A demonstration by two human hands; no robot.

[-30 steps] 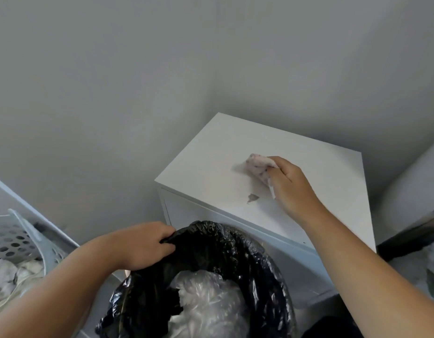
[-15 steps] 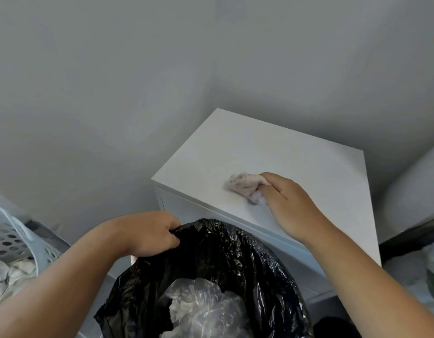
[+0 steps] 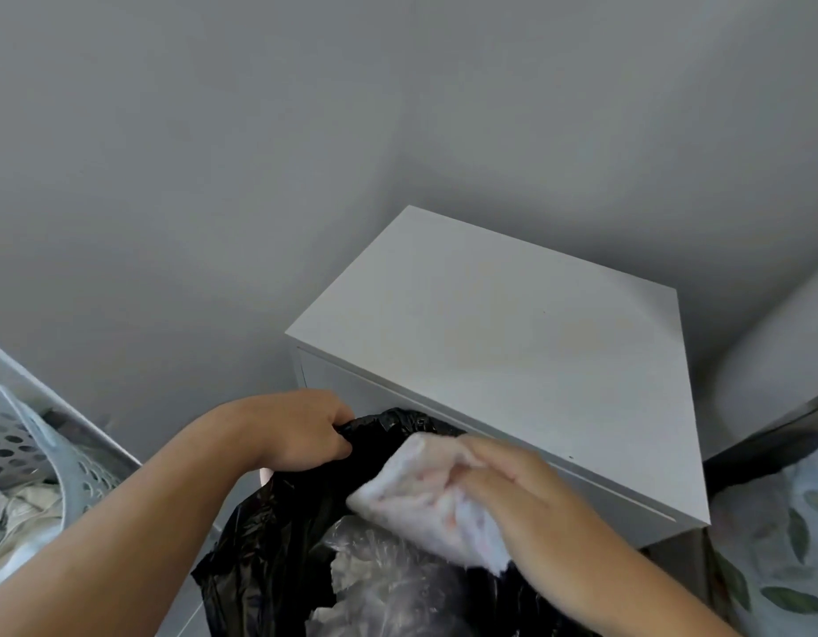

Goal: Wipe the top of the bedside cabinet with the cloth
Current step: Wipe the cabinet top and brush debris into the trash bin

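Note:
The white bedside cabinet [image 3: 503,333] stands in the corner, its flat top bare. My right hand [image 3: 531,498] grips a crumpled pale pink cloth [image 3: 425,489] just off the cabinet's front edge, over the mouth of a black bin bag [image 3: 278,535]. My left hand [image 3: 301,429] pinches the bag's rim, holding it up against the cabinet front. Clear crumpled plastic [image 3: 379,590] lies inside the bag. The small dark scrap seen before on the top is not visible.
A perforated grey laundry basket [image 3: 21,448] with pale fabric stands at the left. Leaf-patterned bedding [image 3: 784,544] and a white bed side lie at the right. Grey walls meet behind the cabinet.
My right hand swept the cloth from the middle of the cabinet top toward the front edge and off it, over the bag. The dark scrap is gone from the top. My left hand kept its grip.

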